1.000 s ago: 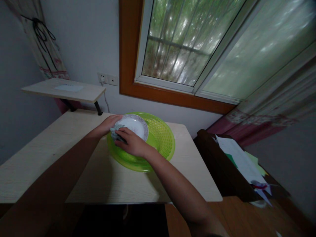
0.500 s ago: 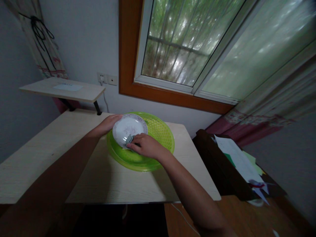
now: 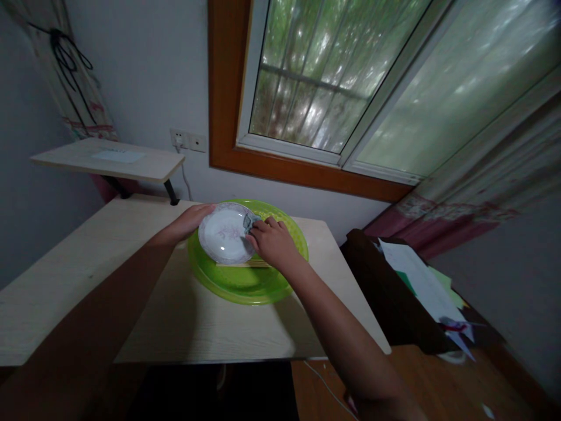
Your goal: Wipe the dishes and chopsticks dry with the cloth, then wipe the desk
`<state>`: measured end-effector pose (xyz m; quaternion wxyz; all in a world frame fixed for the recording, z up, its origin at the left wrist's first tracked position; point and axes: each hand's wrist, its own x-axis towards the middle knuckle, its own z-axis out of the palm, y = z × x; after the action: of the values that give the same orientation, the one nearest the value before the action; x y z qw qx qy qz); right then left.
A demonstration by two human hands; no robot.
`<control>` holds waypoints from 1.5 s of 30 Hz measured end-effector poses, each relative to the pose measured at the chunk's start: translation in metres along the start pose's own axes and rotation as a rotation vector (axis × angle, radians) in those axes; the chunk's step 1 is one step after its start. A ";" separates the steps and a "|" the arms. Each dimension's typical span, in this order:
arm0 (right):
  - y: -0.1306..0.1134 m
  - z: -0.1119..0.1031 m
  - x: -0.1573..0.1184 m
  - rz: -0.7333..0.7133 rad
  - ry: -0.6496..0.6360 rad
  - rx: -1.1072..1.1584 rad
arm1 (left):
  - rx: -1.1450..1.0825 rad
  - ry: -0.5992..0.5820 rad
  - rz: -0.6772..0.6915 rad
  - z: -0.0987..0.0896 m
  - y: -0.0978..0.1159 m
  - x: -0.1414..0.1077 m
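My left hand grips the far left rim of a white plate with a faint pinkish pattern; most of its fingers are hidden. The plate is tilted over a bright green basin. My right hand pinches a small crumpled grey scouring cloth against the plate's right rim. Below the plate's near edge, a few pale chopsticks lie in the basin, partly covered.
The basin stands on a pale wooden table. A raised shelf with a paper sheet is at the back left. To the right is a dark brown box-like piece with papers on it. A window is behind.
My right hand has moved the grey cloth from the plate's lower middle up and right to its right rim. The chopsticks show more now. My left hand keeps its hold.
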<state>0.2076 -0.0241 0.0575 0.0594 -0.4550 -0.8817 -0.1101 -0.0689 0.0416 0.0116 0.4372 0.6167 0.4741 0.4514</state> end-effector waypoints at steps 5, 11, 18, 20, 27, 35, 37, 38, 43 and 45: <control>-0.003 0.005 0.012 -0.008 0.036 -0.014 | 0.019 0.002 0.000 -0.001 -0.002 0.002; -0.012 0.009 0.031 -0.074 0.080 0.003 | -0.015 -0.012 -0.031 -0.002 -0.007 0.005; -0.023 0.011 0.046 -0.179 0.100 0.050 | -0.007 -0.022 -0.024 -0.004 -0.015 0.012; -0.024 0.012 0.049 -0.215 0.105 0.052 | -0.004 -0.029 -0.013 -0.005 -0.017 0.013; -0.031 0.012 0.044 -0.153 0.105 -0.027 | -0.022 -0.001 -0.029 -0.006 -0.017 0.014; -0.026 0.003 0.026 0.006 0.082 -0.052 | -0.051 0.011 -0.037 -0.002 -0.002 0.003; -0.023 0.001 0.020 0.033 0.067 -0.055 | -0.039 0.035 -0.033 -0.001 0.000 0.001; -0.021 0.000 0.017 0.044 0.058 -0.055 | -0.039 0.039 -0.028 -0.001 0.000 0.001; -0.020 -0.006 0.006 0.102 -0.060 -0.001 | -0.069 0.045 -0.005 -0.001 -0.004 0.002; -0.023 -0.008 0.005 0.131 -0.123 0.059 | -0.084 0.054 -0.004 -0.001 -0.007 0.002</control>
<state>0.1860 -0.0354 0.0631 0.0257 -0.5155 -0.8549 -0.0518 -0.0712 0.0452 0.0058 0.4508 0.5845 0.4676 0.4863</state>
